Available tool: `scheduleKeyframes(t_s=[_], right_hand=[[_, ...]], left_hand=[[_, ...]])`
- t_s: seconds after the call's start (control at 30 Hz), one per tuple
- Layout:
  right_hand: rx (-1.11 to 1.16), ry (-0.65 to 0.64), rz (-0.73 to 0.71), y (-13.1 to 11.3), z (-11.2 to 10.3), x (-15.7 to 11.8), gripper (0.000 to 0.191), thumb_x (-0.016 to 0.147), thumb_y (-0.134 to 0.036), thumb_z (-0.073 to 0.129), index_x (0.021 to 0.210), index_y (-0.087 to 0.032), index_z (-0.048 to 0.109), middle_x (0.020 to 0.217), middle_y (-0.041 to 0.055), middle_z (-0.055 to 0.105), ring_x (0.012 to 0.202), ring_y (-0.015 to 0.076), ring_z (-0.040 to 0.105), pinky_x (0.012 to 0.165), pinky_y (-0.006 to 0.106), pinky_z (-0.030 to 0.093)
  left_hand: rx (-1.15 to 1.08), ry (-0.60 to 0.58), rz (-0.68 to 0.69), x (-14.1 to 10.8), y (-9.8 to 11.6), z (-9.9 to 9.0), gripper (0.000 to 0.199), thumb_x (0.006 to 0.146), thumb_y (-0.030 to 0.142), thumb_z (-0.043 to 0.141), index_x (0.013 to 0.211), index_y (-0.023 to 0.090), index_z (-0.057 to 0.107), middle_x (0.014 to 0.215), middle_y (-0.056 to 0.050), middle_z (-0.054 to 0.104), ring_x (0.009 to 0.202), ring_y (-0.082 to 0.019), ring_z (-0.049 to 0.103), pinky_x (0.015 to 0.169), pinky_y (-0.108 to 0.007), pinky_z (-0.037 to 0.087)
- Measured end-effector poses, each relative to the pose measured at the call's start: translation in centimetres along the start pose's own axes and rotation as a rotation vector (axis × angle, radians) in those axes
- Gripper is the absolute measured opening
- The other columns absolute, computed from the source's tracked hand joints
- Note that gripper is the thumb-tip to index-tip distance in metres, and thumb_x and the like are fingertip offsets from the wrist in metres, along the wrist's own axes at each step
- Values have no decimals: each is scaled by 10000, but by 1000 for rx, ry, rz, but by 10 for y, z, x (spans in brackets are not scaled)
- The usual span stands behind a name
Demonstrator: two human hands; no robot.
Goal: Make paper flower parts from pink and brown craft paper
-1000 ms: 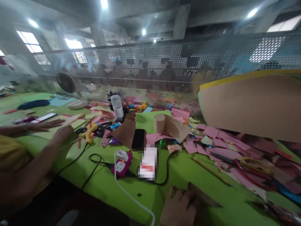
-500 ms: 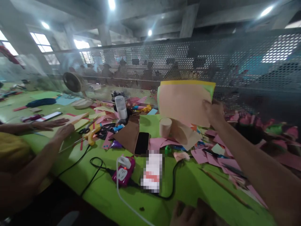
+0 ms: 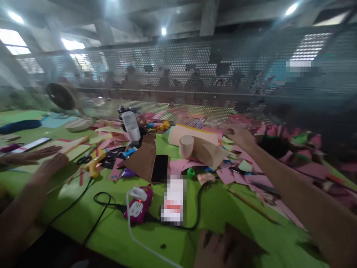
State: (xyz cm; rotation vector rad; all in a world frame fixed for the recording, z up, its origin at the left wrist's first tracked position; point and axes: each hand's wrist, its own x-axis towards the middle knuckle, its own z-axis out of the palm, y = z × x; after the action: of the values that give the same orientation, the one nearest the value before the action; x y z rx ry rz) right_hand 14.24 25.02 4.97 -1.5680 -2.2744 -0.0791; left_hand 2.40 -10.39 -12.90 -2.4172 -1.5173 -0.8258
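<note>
My right hand (image 3: 240, 136) reaches to the back of the table, just right of a stack of coloured paper sheets (image 3: 178, 134). The peach sheet lies uppermost, with a yellow edge behind it. The fingers look loose and apart from the stack, though they are slightly blurred. Low in the view, my left hand (image 3: 213, 247) has its fingers curled at a dark brown piece of paper (image 3: 242, 242); shadow hides part of the grip. A roll of tan tape (image 3: 186, 146) stands in front of the stack, beside a curled brown sheet (image 3: 213, 154).
Two phones, one black (image 3: 160, 168) and one blurred out (image 3: 173, 201), lie mid-table near a magenta power strip (image 3: 138, 205) with cords. Pink paper scraps (image 3: 225, 175) and a brush-like stick (image 3: 253, 206) are at right. A co-worker's hands (image 3: 52, 165) work at left.
The sheet stack, held upright by my right hand before, now lies lower on the table behind the tape roll. My right hand is lower and beside it. The view has turned slightly right.
</note>
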Motion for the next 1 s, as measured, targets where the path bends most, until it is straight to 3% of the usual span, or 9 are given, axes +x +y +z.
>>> scheduleKeyframes(t_s=[0.07,0.13,0.3,0.4,0.53,0.7,0.87,1.0], right_hand=[[-12,-12,34,5,-26,-26,323,876,-316,545,1120,-204,725,1097,137,757,998,349,708,790,426,544],[3,-47,30,8,-52,-65,298,882,-347,569,1123,-268,727,1126,57,760,1019,292,704,842,374,535],[297,-77,-150,-4,-101,-195,293,941,-378,524,1125,-274,727,1085,28,759,990,251,701,859,366,545],[328,-121,-219,-16,-102,-267,285,974,-354,484,1109,-298,728,1058,47,756,1010,259,689,883,405,545],[326,-174,-263,-24,-72,-334,295,969,-273,494,1169,-334,700,991,65,738,927,248,684,781,398,568],[212,-101,-311,-32,-37,-357,335,950,-202,488,1220,-266,675,1032,104,729,897,258,651,750,415,551],[59,-111,-337,-48,-33,-355,384,942,-207,527,1307,-270,625,1066,96,725,911,246,623,752,386,481],[0,-137,-334,-57,-33,-356,324,949,-206,555,1257,-166,649,1087,112,724,905,232,613,762,361,429]], left_hand=[[-15,-114,16,4,-4,-24,301,909,332,609,1208,317,642,1070,-1,753,920,-184,642,877,-371,476],[-77,-231,1,9,-4,-48,443,879,466,615,1272,263,610,1194,-49,717,1018,-234,622,929,-425,466],[-158,-409,-94,26,1,-83,480,899,301,599,1373,257,539,1364,-49,635,1157,-266,577,1044,-506,394],[-177,-443,-116,31,3,-90,461,903,218,579,1362,254,550,1395,-35,616,1202,-262,560,1089,-514,356],[-163,-443,-96,31,5,-96,442,921,192,548,1362,233,551,1414,-56,600,1225,-251,558,1130,-522,317],[-135,-435,-108,31,8,-98,364,981,247,479,1334,235,572,1406,-49,609,1215,-243,571,1138,-543,303],[-95,-424,-74,29,9,-97,374,974,248,499,1340,233,568,1416,-51,601,1217,-243,573,1124,-544,335],[-80,-383,-52,28,8,-96,372,958,253,531,1327,233,578,1412,-46,605,1212,-235,582,1118,-523,364]])
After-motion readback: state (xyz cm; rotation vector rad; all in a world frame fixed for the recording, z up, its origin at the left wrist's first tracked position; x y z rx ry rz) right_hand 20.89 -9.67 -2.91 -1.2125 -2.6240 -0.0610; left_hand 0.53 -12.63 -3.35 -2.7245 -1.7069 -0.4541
